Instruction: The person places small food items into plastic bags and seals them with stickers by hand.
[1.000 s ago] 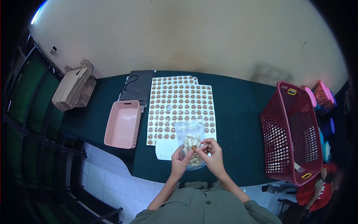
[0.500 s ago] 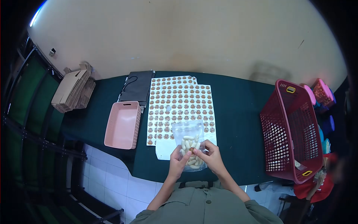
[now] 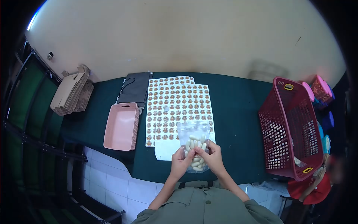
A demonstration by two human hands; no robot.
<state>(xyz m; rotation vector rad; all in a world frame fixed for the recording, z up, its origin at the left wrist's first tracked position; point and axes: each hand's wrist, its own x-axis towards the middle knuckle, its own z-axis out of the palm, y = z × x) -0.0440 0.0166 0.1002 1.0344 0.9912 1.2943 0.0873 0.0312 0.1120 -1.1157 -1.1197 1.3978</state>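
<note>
A clear zip bag (image 3: 193,129) filled with pale, capsule-shaped pieces (image 3: 198,162) is held between my two hands over the front of the table. My left hand (image 3: 180,161) grips its left side, thumb laid on the front. On the right side, my right hand (image 3: 211,156) grips it the same way, and both thumb tips meet at the middle of the bag. A round sticker seen there earlier is now covered by the thumbs. Just beyond the bag lie white sheets of round brown stickers (image 3: 182,100), partly overlapping.
A pink basket (image 3: 121,128) stands left of the sheets, with a dark paper bag (image 3: 135,89) behind it. Folded cardboard boxes (image 3: 70,93) sit at far left. A tall maroon basket (image 3: 274,130) and pink-lidded containers (image 3: 321,89) are at right.
My thumbs have come together over the round sticker on the bag, hiding it. The bag has shifted slightly to the right. The view has moved a little.
</note>
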